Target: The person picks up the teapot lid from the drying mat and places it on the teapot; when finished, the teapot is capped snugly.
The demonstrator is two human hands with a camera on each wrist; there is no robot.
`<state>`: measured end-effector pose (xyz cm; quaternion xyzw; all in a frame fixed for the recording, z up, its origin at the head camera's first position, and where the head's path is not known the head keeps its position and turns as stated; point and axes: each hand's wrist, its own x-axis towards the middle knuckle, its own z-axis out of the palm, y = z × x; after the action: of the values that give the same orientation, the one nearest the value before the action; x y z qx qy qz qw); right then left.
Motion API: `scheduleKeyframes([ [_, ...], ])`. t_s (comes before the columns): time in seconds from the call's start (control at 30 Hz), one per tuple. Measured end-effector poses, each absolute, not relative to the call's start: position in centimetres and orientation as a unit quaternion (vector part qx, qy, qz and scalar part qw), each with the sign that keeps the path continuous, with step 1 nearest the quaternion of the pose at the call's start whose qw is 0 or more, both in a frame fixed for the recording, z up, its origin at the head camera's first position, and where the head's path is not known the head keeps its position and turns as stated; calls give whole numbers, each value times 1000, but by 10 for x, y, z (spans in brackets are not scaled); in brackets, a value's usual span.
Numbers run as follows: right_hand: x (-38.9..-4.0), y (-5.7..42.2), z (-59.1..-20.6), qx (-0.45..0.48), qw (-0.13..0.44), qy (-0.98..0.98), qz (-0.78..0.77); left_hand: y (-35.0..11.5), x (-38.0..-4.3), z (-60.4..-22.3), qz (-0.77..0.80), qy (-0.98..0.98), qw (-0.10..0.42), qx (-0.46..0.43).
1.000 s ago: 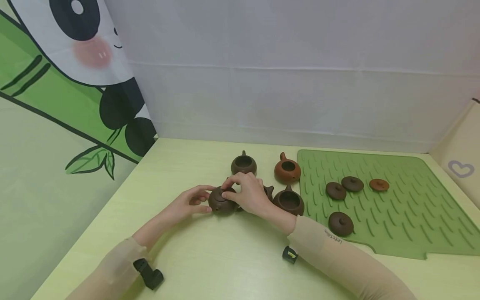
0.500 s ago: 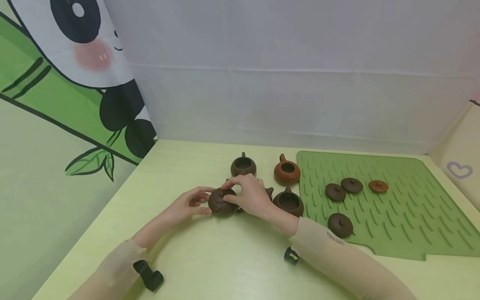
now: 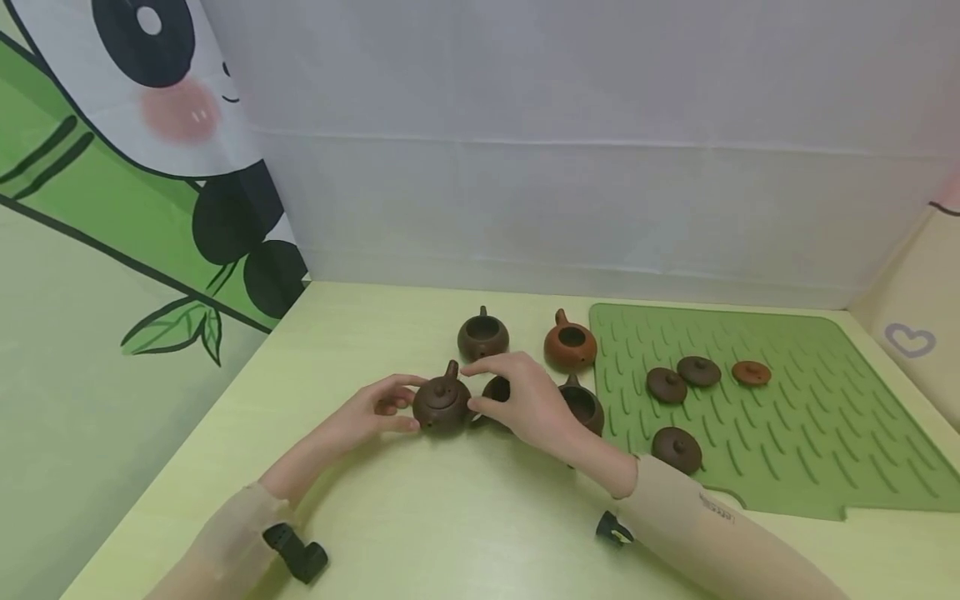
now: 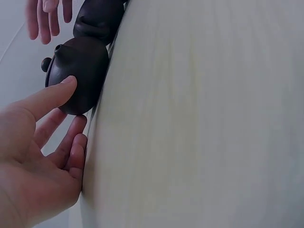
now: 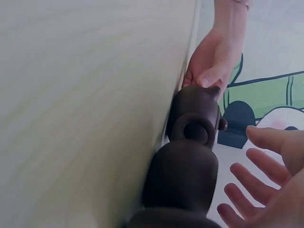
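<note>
The dark brown teapot [image 3: 442, 414] – round-bellied, smooth, short-spouted, its lid seated and topped by a small knob – stands upright on the table [image 3: 450, 521]. The left hand [image 3: 375, 414] clasps one side, its grip pinching the pot between thumb and fingers; the right hand [image 3: 531, 404], its grip spread, lies just beside it.

Middle teapot [image 3: 497, 389]: partly obscured by the right hand [image 3: 531, 406], head view.
Sleeve lettering [image 3: 717, 507]: illegible blur.
Wall cartoon [image 3: 180, 112]: cropped at top, head view.
Foreground vessel [image 5: 173, 219]: cut off at bottom, right-wrist view.
</note>
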<state>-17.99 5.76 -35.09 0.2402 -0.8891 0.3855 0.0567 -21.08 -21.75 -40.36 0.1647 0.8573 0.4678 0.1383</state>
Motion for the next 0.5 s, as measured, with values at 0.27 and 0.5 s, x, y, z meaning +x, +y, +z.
scheduleKeyframes([
  [0.27, -165, 89, -343, 224, 95, -876, 417, -219, -212, -403, 470, 851, 144, 185],
  [0.5, -159, 117, -339, 214, 112, -872, 425, -224, -214, -400, 467, 850, 162, 180],
])
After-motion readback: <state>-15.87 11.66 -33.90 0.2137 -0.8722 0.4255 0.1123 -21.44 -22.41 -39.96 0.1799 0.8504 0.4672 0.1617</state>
